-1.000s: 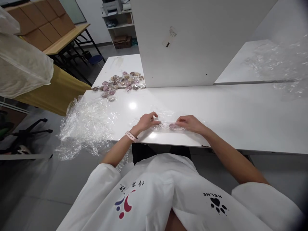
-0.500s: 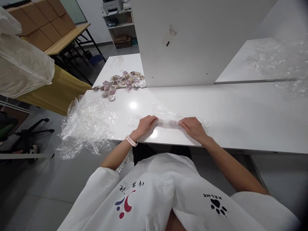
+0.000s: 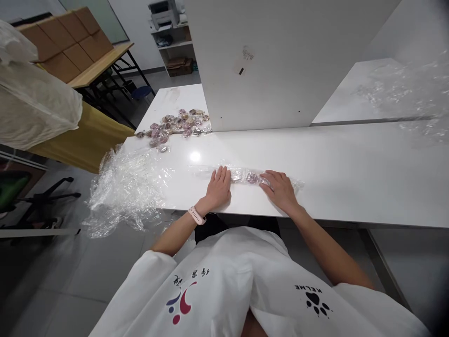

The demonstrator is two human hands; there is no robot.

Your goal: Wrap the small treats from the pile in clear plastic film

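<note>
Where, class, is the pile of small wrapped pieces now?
In the head view, the pile lies left of centre, beside the lower left corner of the upright white panel and beyond the heap of crumpled clear film.

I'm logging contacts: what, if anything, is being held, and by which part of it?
Left grip lies flat on clear wrap, not holding; right grip curls over its right part, hold unclear.

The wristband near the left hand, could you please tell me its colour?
Pale pink; the head view shows the wristband best, by the left hand.
</note>
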